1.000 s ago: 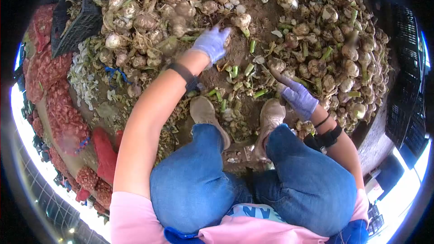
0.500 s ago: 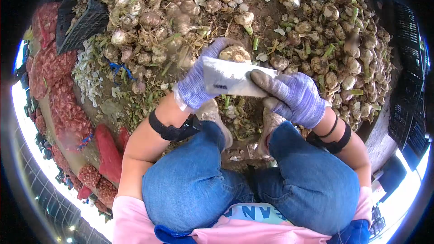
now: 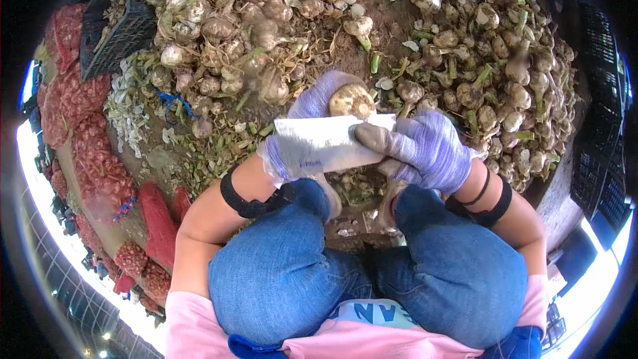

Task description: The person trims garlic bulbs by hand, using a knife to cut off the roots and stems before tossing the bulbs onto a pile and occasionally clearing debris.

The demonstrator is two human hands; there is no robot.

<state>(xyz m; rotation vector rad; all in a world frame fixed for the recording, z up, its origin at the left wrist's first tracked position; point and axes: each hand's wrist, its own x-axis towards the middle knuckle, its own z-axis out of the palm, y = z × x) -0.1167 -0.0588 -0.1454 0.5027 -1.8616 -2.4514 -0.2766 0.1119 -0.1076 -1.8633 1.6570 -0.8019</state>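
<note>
My left hand, in a purple-white knit glove, is closed around a garlic bulb whose cut or root face is turned up. My right hand, in a matching glove with a dirt-stained thumb, grips a cleaver with a broad, shiny rectangular blade. The thumb presses on the blade's flat side near its right end, and the handle is hidden in the fist. The blade lies across the front of the bulb and covers part of it and of my left palm. Both hands are above my knees.
A heap of garlic with stems spreads ahead on the left, and a trimmed-looking heap on the right. Red mesh sacks line the left side. Black crates stand at upper left and far right. Scraps litter the ground.
The cleaver has shifted left and toward me, tilting with its left end lower. The bulb has come slightly right and toward me, and more of it shows above the blade.
</note>
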